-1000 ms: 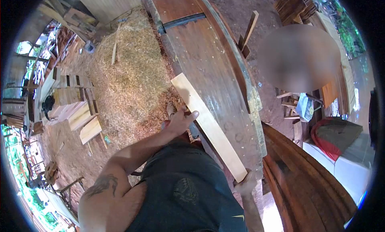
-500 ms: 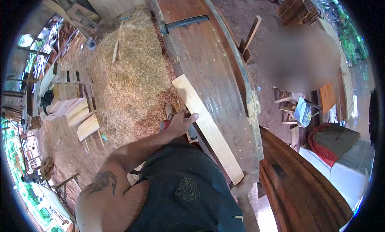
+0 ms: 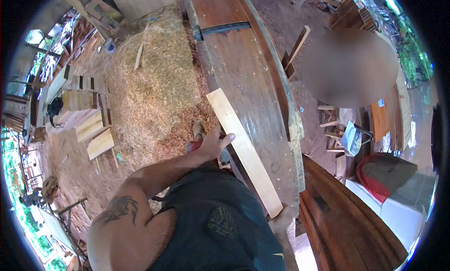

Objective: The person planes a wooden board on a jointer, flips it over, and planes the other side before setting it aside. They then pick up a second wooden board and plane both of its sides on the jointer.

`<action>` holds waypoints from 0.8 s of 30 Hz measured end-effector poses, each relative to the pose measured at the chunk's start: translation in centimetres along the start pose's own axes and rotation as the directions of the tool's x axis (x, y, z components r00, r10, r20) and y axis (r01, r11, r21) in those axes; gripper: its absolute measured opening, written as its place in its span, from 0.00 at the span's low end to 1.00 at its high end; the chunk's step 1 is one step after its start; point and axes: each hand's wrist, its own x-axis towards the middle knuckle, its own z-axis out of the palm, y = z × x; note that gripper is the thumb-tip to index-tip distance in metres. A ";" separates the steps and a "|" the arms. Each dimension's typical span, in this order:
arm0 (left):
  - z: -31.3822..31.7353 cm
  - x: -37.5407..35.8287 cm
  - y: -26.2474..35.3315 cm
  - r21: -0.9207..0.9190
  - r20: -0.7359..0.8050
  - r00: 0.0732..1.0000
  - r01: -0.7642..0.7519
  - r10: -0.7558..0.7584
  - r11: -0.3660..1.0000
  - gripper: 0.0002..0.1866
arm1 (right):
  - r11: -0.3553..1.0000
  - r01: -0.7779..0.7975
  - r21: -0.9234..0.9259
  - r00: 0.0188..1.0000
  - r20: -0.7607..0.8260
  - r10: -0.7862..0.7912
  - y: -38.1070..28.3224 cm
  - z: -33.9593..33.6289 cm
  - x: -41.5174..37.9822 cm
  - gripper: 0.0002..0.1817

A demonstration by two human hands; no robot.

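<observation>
A pale, planed wooden board [image 3: 245, 154] lies at a slant over the near edge of a long, dark wooden workbench [image 3: 243, 79]. My left hand [image 3: 216, 143] grips its left edge near the middle, thumb on top and the fingers mostly hidden below. At the board's lower end, close to my body, my right hand [image 3: 281, 218] is closed around the corner; most of its fingers are out of sight.
Wood shavings [image 3: 161, 79] cover the ground left of the bench. Stacked sawn timber [image 3: 91, 109] stands further left. A dark reddish-brown timber piece [image 3: 347, 215] lies to my right, near a white surface [image 3: 403, 215]. A large blurred patch hides the upper right.
The view has shifted slightly, so the surroundings appear a little displaced. Both hands keep their hold on the board, which stays at nearly the same slant.
</observation>
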 end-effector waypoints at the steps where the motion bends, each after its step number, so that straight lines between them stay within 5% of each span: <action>1: -0.1 0.0 -0.1 0.017 0.038 0.999 0.036 -0.036 0.999 0.36 | 1.000 0.002 -0.005 1.000 -0.004 -0.002 -0.1 0.0 0.1 0.32; 7: 0.4 0.3 -1.9 -0.041 -0.034 0.990 -0.141 0.140 0.989 0.34 | 0.999 -0.006 -0.033 1.000 0.006 0.007 -0.1 0.0 0.0 0.32; 13: 0.0 -0.6 0.2 0.042 -0.027 0.999 -0.044 0.045 0.998 0.35 | 0.999 0.009 -0.039 1.000 -0.010 -0.010 -1.2 -0.6 0.5 0.32; 16: 0.3 -0.1 -1.1 -0.055 0.001 1.000 -0.030 0.030 0.998 0.36 | 0.996 0.053 -0.074 0.998 -0.035 -0.056 -2.1 -1.1 1.0 0.32; 19: 0.7 0.8 -3.3 0.038 -0.067 0.982 -0.175 0.178 0.984 0.47 | 0.997 0.070 -0.043 0.996 -0.045 -0.072 -2.4 -1.3 1.2 0.32; 24: 0.7 0.8 -3.9 0.102 -0.075 0.987 -0.134 0.142 0.986 0.48 | 0.988 0.144 -0.059 0.980 -0.130 -0.150 -6.8 -3.5 3.7 0.30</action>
